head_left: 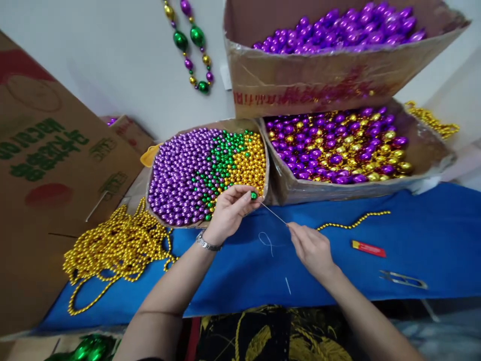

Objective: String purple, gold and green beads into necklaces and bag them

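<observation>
My left hand (233,208) pinches a green bead (253,195) between thumb and fingertips, over the front edge of a box of small beads (180,175). Between my two hands runs a thin straight needle (273,212); its far tip is at the green bead, and whether it passes through the hole I cannot tell. The near end sits in the closed fingers of my right hand (311,250). A loop of fine thread (266,241) shows against the blue cloth below. Just beyond my right hand lies a short strand of gold beads (353,221).
Two boxes, one of purple beads (349,30) and one of purple and gold beads (338,145), stand behind. Tangled gold bead strands (116,245) lie left on the blue cloth (244,281). A red-and-yellow item (369,248) and thread snips (404,279) lie right. A bead necklace (203,86) hangs behind.
</observation>
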`<action>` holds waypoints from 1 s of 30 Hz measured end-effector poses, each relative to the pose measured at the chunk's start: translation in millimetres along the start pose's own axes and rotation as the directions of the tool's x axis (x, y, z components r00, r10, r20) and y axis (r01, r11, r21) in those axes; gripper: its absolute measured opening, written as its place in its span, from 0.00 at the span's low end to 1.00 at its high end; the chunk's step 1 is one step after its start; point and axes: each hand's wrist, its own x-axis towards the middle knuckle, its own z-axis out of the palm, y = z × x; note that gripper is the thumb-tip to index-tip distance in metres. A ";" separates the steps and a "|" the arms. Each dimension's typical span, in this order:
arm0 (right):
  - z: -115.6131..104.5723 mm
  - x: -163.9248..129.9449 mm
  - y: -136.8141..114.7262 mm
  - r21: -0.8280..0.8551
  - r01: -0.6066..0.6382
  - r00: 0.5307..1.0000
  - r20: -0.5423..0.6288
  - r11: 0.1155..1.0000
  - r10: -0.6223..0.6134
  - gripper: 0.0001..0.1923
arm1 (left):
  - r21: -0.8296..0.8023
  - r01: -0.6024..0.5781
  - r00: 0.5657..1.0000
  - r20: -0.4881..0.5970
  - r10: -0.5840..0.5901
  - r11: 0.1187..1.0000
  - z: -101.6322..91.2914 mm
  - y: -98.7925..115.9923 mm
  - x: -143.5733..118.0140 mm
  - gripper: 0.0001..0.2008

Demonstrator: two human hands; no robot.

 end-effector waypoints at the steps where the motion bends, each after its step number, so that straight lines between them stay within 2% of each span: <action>1: -2.5 -0.9 3.7 -0.011 -0.011 1.000 0.001 1.000 0.011 0.11 | -0.007 0.034 0.999 0.007 -0.034 0.999 5.7 0.7 3.9 0.11; 4: -11.6 -4.7 14.6 -0.060 -0.032 0.999 -0.008 0.998 0.032 0.11 | 0.001 0.102 0.995 0.015 -0.102 0.995 20.9 -1.1 14.8 0.12; 8: -20.0 -8.5 24.8 -0.098 -0.079 0.997 -0.024 0.992 0.077 0.12 | 0.092 0.083 0.996 0.024 -0.086 0.992 33.3 -10.9 21.7 0.12; 10: -22.0 -7.3 26.8 -0.034 -0.101 0.994 -0.046 0.994 0.100 0.12 | 0.176 0.062 0.993 0.092 -0.080 0.982 38.4 -13.9 21.6 0.13; 12: -23.8 -4.4 27.6 0.071 -0.109 0.990 -0.084 0.992 0.115 0.11 | 0.251 0.030 0.974 0.209 -0.084 0.967 45.9 -11.6 22.4 0.16; 15: -27.2 -1.2 29.7 0.195 -0.156 0.972 -0.144 0.968 0.186 0.09 | 0.322 -0.141 0.945 0.326 0.030 0.936 63.7 2.4 33.7 0.18; 17: -29.3 -1.9 32.1 0.220 -0.209 0.955 -0.165 0.953 0.247 0.08 | 0.435 -0.329 0.912 0.375 0.164 0.838 78.1 13.6 51.6 0.15; 19: -30.7 -4.2 34.1 0.220 -0.236 0.944 -0.181 0.946 0.277 0.07 | 0.576 -0.497 0.847 0.484 0.220 0.649 91.5 20.4 77.5 0.12; 21: -31.5 -6.0 34.7 0.214 -0.235 0.940 -0.199 0.948 0.278 0.07 | 0.649 -0.611 0.771 0.617 0.156 0.454 103.1 20.0 108.3 0.09; 22: -31.9 -6.1 34.5 0.212 -0.234 0.938 -0.207 0.949 0.278 0.07 | 0.658 -0.647 0.739 0.665 0.107 0.385 108.7 17.1 124.3 0.07; 24: -33.0 -4.3 33.3 0.213 -0.242 0.933 -0.217 0.947 0.287 0.07 | 0.662 -0.682 0.703 0.711 0.027 0.310 121.6 7.6 155.3 0.05; 26: -34.6 -0.8 31.9 0.225 -0.252 0.927 -0.223 0.941 0.302 0.07 | 0.672 -0.687 0.693 0.720 -0.029 0.278 139.2 -5.0 181.8 0.03; 30: -38.6 5.0 30.7 0.254 -0.287 0.910 -0.228 0.924 0.345 0.08 | 0.672 -0.707 0.648 0.740 -0.178 0.218 188.4 -33.5 215.7 0.10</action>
